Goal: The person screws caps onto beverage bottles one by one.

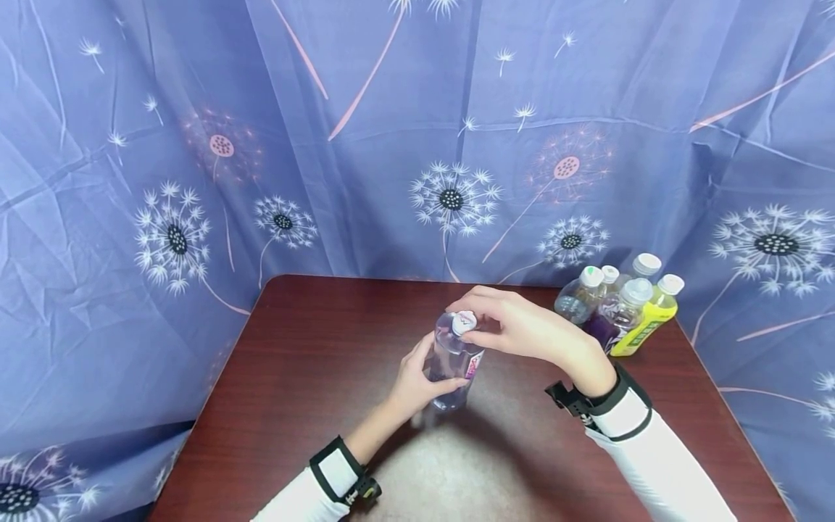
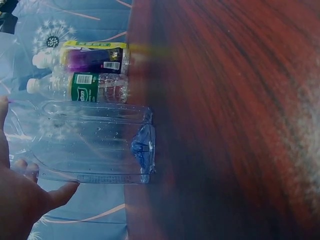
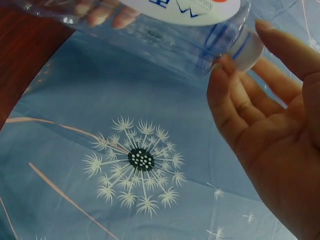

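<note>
In the head view a clear plastic bottle (image 1: 450,359) stands upright over the middle of the table, with a white cap (image 1: 464,322) on its neck. My left hand (image 1: 417,380) grips the bottle's body, thumb across the near side. My right hand (image 1: 515,322) has its thumb and fingers curled around the cap. Seen from the right wrist, the fingertips lie at the edge of the cap (image 3: 249,51), and a white oval label (image 3: 195,9) shows on the bottle. The left wrist view shows water drops on the bottle's clear wall (image 2: 95,140).
At the table's back right corner stands a group of several capped bottles, among them a yellow one (image 1: 646,326) and one with a purple label (image 1: 607,322). A blue dandelion-print curtain (image 1: 365,196) hangs behind the brown table (image 1: 293,377).
</note>
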The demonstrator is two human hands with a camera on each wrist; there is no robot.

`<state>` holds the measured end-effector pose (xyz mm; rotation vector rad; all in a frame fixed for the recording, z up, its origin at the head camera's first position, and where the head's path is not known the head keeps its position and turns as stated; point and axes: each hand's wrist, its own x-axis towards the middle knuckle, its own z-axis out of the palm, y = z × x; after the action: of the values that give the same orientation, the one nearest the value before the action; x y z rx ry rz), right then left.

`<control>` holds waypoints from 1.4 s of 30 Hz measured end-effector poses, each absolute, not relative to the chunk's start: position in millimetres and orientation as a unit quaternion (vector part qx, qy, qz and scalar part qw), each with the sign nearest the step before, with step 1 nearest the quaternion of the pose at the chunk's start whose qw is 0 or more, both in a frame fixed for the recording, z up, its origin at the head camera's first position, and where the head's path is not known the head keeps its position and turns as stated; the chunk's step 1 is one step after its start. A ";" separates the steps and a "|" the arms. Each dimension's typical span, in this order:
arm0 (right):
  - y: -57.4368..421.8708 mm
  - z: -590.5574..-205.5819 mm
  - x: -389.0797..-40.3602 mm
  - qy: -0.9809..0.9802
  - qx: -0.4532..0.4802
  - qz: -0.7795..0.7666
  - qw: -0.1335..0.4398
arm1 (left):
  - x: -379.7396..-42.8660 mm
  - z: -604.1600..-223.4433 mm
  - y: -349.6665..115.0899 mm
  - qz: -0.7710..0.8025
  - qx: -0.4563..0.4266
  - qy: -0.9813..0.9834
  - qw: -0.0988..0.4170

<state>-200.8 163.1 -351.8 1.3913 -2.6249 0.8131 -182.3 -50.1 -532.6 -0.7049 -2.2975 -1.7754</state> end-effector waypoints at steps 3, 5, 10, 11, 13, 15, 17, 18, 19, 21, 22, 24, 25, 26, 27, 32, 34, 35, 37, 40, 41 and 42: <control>163.5 -351.3 -202.4 -0.842 0.468 0.268 0.034 | -182.2 -531.5 -50.2 -0.591 -0.234 -0.768 0.077; 163.4 -352.6 -203.1 -0.839 0.472 0.266 0.043 | -181.6 -530.6 -50.4 -0.591 -0.232 -0.769 0.076; 162.1 -355.9 -202.3 -0.836 0.476 0.262 0.075 | -180.6 -530.0 -50.2 -0.592 -0.230 -0.769 0.076; 161.4 -356.4 -202.0 -0.835 0.477 0.259 0.084 | -180.9 -530.3 -50.1 -0.592 -0.231 -0.768 0.079; 159.9 -357.6 -200.9 -0.834 0.481 0.251 0.104 | -181.7 -530.8 -49.3 -0.592 -0.231 -0.768 0.084; 158.5 -359.5 -199.5 -0.833 0.482 0.240 0.126 | -182.0 -530.1 -48.3 -0.590 -0.231 -0.769 0.089; 157.1 -361.0 -197.7 -0.834 0.479 0.233 0.142 | -182.3 -529.5 -47.3 -0.588 -0.229 -0.771 0.093; 156.4 -362.1 -197.0 -0.836 0.476 0.230 0.148 | -182.2 -529.2 -46.9 -0.588 -0.227 -0.771 0.092; 155.8 -363.0 -196.1 -0.838 0.472 0.226 0.153 | -181.8 -528.5 -46.4 -0.587 -0.227 -0.771 0.094; 154.4 -364.6 -194.1 -0.843 0.464 0.221 0.159 | -180.9 -528.1 -45.9 -0.587 -0.225 -0.771 0.097; 153.7 -365.5 -193.2 -0.846 0.460 0.217 0.162 | -180.5 -528.3 -45.8 -0.586 -0.224 -0.772 0.098; 152.2 -367.0 -191.1 -0.851 0.452 0.206 0.170 | -179.3 -528.2 -45.5 -0.585 -0.222 -0.773 0.102; 151.7 -367.7 -189.9 -0.854 0.447 0.202 0.175 | -178.7 -528.0 -45.4 -0.584 -0.222 -0.774 0.104; 151.1 -368.2 -188.8 -0.855 0.443 0.198 0.181 | -178.2 -527.9 -45.4 -0.582 -0.221 -0.775 0.106; 150.6 -368.8 -187.9 -0.857 0.439 0.195 0.187 | -177.8 -527.7 -45.3 -0.581 -0.223 -0.776 0.109; 151.6 -372.7 -187.6 -0.856 0.430 0.214 0.193 | -178.6 -529.1 -46.2 -0.578 -0.229 -0.775 0.112; 154.9 -375.9 -190.0 -0.848 0.439 0.233 0.182 | -178.9 -530.8 -46.7 -0.578 -0.230 -0.775 0.108; 157.0 -377.4 -191.6 -0.843 0.446 0.247 0.172 | -179.0 -531.8 -47.0 -0.579 -0.230 -0.775 0.106; 161.6 -379.6 -195.5 -0.828 0.465 0.273 0.151 | -179.1 -532.6 -47.1 -0.579 -0.230 -0.775 0.105; 166.4 -380.0 -201.6 -0.803 0.498 0.303 0.123 | -179.6 -532.6 -46.8 -0.582 -0.231 -0.773 0.108; 167.2 -378.9 -203.2 -0.798 0.505 0.309 0.114 | -179.8 -532.4 -46.6 -0.583 -0.232 -0.771 0.110; 167.5 -377.8 -204.5 -0.794 0.511 0.311 0.110 | -180.1 -532.1 -46.3 -0.584 -0.233 -0.770 0.111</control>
<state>-204.5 167.5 -377.8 1.5011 -2.3346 0.9137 -180.1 -46.3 -532.1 -0.6833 -2.2612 -1.7137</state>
